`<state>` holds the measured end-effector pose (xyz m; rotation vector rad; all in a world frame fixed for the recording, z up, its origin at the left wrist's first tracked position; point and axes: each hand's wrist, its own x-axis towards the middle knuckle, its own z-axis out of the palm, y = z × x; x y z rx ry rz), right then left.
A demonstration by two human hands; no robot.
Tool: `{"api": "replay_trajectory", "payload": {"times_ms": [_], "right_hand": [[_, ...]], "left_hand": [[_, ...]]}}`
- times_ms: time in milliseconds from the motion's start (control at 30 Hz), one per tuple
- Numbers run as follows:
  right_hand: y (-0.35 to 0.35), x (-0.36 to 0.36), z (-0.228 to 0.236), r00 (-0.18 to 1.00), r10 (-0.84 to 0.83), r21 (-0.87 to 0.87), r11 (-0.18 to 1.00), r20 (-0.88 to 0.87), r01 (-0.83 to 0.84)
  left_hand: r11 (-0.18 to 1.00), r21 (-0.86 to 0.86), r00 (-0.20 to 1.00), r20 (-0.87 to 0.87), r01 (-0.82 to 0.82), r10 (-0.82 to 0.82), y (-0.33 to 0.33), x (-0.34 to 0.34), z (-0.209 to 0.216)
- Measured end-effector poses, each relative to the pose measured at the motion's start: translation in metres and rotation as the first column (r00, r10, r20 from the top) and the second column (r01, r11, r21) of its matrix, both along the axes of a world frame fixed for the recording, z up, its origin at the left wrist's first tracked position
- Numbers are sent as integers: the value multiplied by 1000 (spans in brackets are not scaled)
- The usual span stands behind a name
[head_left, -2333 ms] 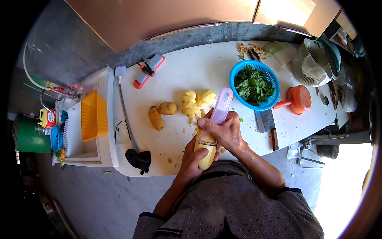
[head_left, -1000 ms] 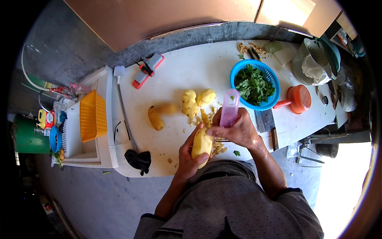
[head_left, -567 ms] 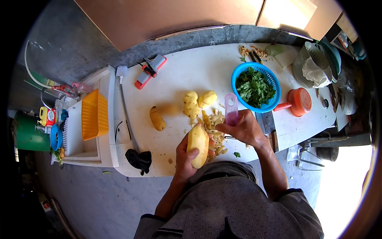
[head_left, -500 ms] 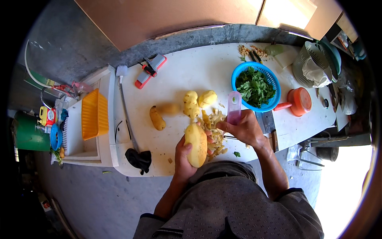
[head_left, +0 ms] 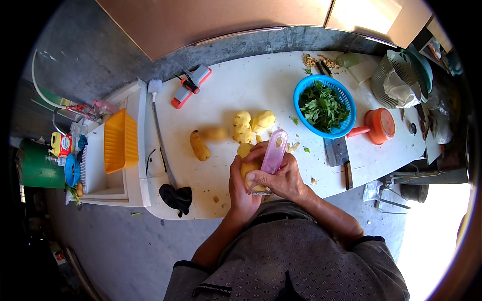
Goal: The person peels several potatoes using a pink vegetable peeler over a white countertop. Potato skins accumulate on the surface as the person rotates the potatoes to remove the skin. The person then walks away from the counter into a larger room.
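My left hand [head_left: 242,195] wraps round a large pale yellow potato [head_left: 245,149], held near the table's front edge. In my right hand [head_left: 288,178] is a peeler with a translucent pink handle [head_left: 275,151]; its blade end lies against the potato's lower part. Both hands hide much of the potato and the peelings under them. Just beyond stand two peeled potatoes, one knobbly [head_left: 242,128] and one rounder [head_left: 263,121]. Further left lies an unpeeled brown potato [head_left: 199,146], beside a blurred brownish shape [head_left: 214,134].
To the right stand a blue basket [head_left: 298,108] of green leaves, a cleaver [head_left: 336,152] and an orange-red dipper [head_left: 380,126]. A grey-and-red tool [head_left: 192,88] lies at the back left. Left of the table, a yellow basket [head_left: 120,143] sits over the white sink [head_left: 136,188].
My right hand has moved left and down, bringing the peeler from beside the potato onto it. The potato has tilted, and the hands now cover most of the peelings.
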<state>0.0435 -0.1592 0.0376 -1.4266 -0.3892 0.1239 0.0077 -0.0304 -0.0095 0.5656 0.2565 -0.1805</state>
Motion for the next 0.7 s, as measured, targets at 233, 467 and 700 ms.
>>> {"api": "replay_trajectory", "payload": {"times_ms": [233, 467, 700], "right_hand": [[3, 7, -5, 985, -39, 1, 999, -169, 40], [-1, 22, -7, 924, -138, -162, 983, -357, 84], [8, 25, -2, 930, -204, -99, 978, -307, 182]], "left_hand": [[1000, -8, 997, 80, 3, -2, -4, 3, -5], [994, 96, 988, -147, 54, -39, -6, 1, -8], [987, 132, 991, -108, 89, -75, -6, 2, 8]]}}
